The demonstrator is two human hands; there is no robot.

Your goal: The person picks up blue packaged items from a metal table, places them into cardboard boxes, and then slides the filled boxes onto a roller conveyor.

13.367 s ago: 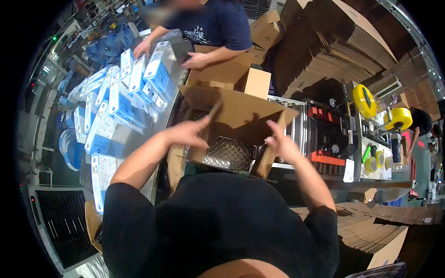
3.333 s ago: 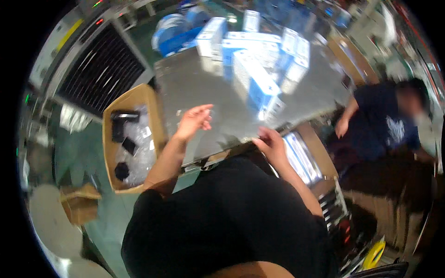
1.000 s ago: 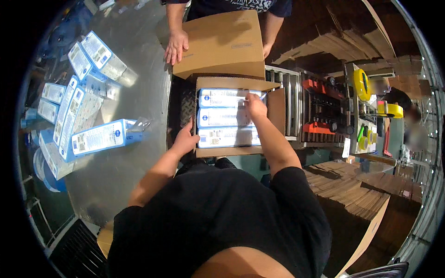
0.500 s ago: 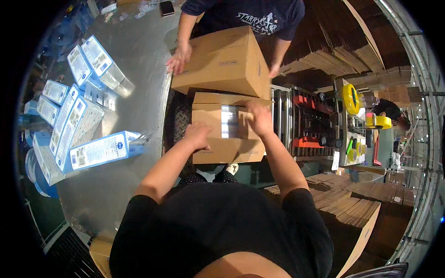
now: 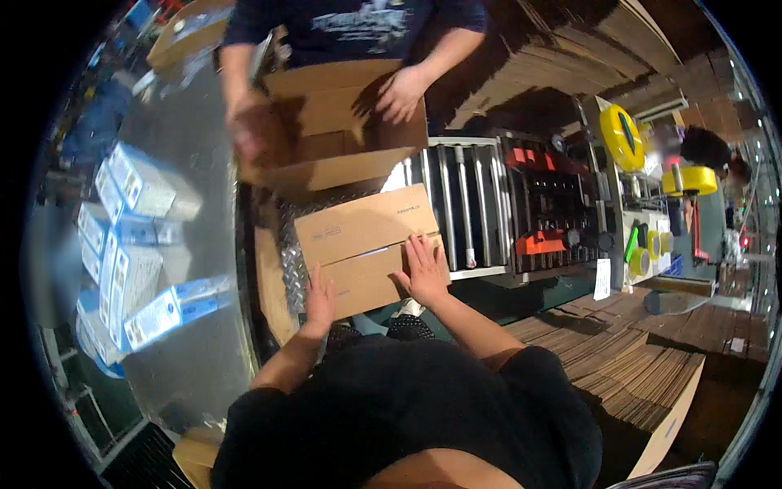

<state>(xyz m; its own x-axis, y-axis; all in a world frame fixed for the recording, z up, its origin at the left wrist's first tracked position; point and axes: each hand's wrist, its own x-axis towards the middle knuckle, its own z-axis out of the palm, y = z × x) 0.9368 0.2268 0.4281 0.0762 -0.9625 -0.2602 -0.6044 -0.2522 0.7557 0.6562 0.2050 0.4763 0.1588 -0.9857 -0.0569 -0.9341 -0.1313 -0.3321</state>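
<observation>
A brown cardboard carton (image 5: 358, 218) sits in front of me with its top flaps folded in, leaving a narrow seam across the middle. My left hand (image 5: 320, 295) presses against its near left corner, fingers extended. Spread fingers of my right hand (image 5: 423, 270) lie flat on the top flap near the right edge. Whatever is inside is hidden. Just beyond it, a co-worker in a dark shirt has both hands at a larger carton (image 5: 342, 173), whose top stands open toward me; one of those hands is blurred.
Several blue-and-white boxes (image 5: 134, 273) stand on the metal table (image 5: 204, 363) at the left. A roller conveyor (image 5: 464, 204) runs rightward past red-orange parts (image 5: 542, 242). Yellow tape dispensers (image 5: 621, 138) sit farther right. Stacked flat cardboard (image 5: 643, 375) fills the lower right.
My carton's flaps came down over the blue-and-white contents, and my hands moved nearer to me. The co-worker's carton shifted left and now shows its open inside.
</observation>
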